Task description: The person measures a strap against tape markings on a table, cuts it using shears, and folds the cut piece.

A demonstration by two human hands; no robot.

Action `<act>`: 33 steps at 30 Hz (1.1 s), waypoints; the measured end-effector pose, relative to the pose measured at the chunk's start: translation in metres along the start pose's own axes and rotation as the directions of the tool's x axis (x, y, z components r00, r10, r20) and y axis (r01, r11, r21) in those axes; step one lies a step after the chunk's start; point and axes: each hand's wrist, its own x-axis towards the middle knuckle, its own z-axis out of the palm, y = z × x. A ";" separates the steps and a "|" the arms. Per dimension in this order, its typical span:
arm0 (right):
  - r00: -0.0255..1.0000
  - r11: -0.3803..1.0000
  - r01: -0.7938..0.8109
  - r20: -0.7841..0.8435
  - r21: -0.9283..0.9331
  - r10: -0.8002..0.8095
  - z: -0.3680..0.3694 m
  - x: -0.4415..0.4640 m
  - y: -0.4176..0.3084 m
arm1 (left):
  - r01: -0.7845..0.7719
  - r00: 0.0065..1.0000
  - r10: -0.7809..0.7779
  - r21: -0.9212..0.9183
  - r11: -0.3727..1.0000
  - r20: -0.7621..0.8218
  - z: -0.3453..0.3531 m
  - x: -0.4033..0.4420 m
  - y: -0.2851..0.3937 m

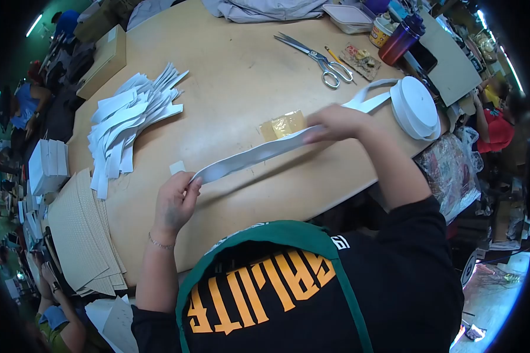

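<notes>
A white elastic band [250, 156] stretches between my hands, a little above the table. My left hand [176, 199] pinches its free end between thumb and fingers. Farther right, my right hand [340, 122] is closed on the same band, slightly blurred. Past that hand the band runs on to a white roll [415, 107] at the table's right side. A patch of shiny tan tape [284, 125] lies on the table just behind the band. A small white piece [177, 167] rests beyond my left hand.
Cut white strips [129, 120] are heaped at left. Scissors [321, 60], a pencil [334, 56], a tumbler [401, 41] and a plastic tub [348, 19] stand or lie at back right. Patterned sheets [79, 235] fan out at the left edge. Other people are at the sides.
</notes>
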 end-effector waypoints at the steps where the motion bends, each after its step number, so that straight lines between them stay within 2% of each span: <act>1: 0.991 0.991 -0.123 -0.055 -0.047 0.120 0.015 -0.005 0.038 | 0.123 0.992 -0.119 -0.119 0.985 0.036 0.006 0.001 -0.008; 3: 0.915 0.908 -0.361 -0.271 -0.213 0.300 0.029 -0.037 0.077 | 0.335 0.941 -0.302 -0.280 0.900 0.154 0.013 0.006 -0.020; 5: 0.891 0.925 -0.370 -0.314 -0.087 0.327 0.049 -0.053 0.128 | 0.515 0.853 -0.425 -0.354 0.781 0.303 0.018 0.012 -0.026; 8: 0.790 0.878 -0.477 -0.424 0.027 0.442 0.059 -0.056 0.142 | 0.563 0.818 -0.473 -0.284 0.776 0.327 0.024 0.022 -0.024; 11: 0.758 0.827 -0.555 -0.465 -0.091 0.458 0.052 -0.043 0.116 | 0.532 0.843 -0.456 -0.308 0.789 0.287 0.027 0.023 -0.027; 14: 0.829 0.987 -0.153 -0.549 -0.048 0.102 0.059 -0.007 0.084 | 0.330 0.940 -0.311 -0.147 0.932 0.141 0.027 0.015 -0.035; 16: 0.808 0.991 0.119 -0.573 -0.065 -0.135 0.048 0.024 0.015 | 0.056 0.998 -0.056 0.011 0.998 0.018 0.022 0.014 -0.021; 17: 0.793 0.962 0.272 -0.562 -0.018 -0.235 0.046 0.040 -0.015 | -0.079 0.996 0.082 0.105 0.991 -0.026 0.019 0.015 -0.012; 18: 0.761 0.908 0.419 -0.556 0.027 -0.334 0.044 0.054 -0.040 | -0.066 0.997 0.068 0.093 0.994 -0.022 0.016 0.014 -0.005; 21: 0.796 0.834 0.537 -0.405 0.128 -0.450 0.041 0.074 -0.088 | -0.112 0.993 0.118 0.149 0.982 -0.031 0.011 0.014 -0.001; 24: 0.936 0.859 0.350 -0.168 0.373 -0.308 0.031 0.077 -0.111 | 0.058 0.998 -0.059 -0.096 0.994 -0.003 0.011 0.011 -0.007; 25: 0.935 0.842 0.346 -0.224 0.414 -0.274 0.035 0.077 -0.115 | 0.184 0.982 -0.185 -0.299 0.936 0.024 0.014 0.011 -0.008; 27: 0.927 0.803 0.333 -0.327 0.495 -0.183 0.049 0.078 -0.115 | 0.371 0.917 -0.373 -0.655 0.658 0.145 0.022 0.011 -0.009; 30: 0.932 0.750 0.304 -0.347 0.587 -0.106 0.058 0.075 -0.115 | 0.338 0.895 -0.421 -0.842 0.421 0.149 0.040 0.009 -0.012; 33: 0.927 0.713 0.309 -0.367 0.629 -0.078 0.060 0.071 -0.112 | 0.327 0.883 -0.454 -0.849 0.415 0.118 0.046 0.010 -0.005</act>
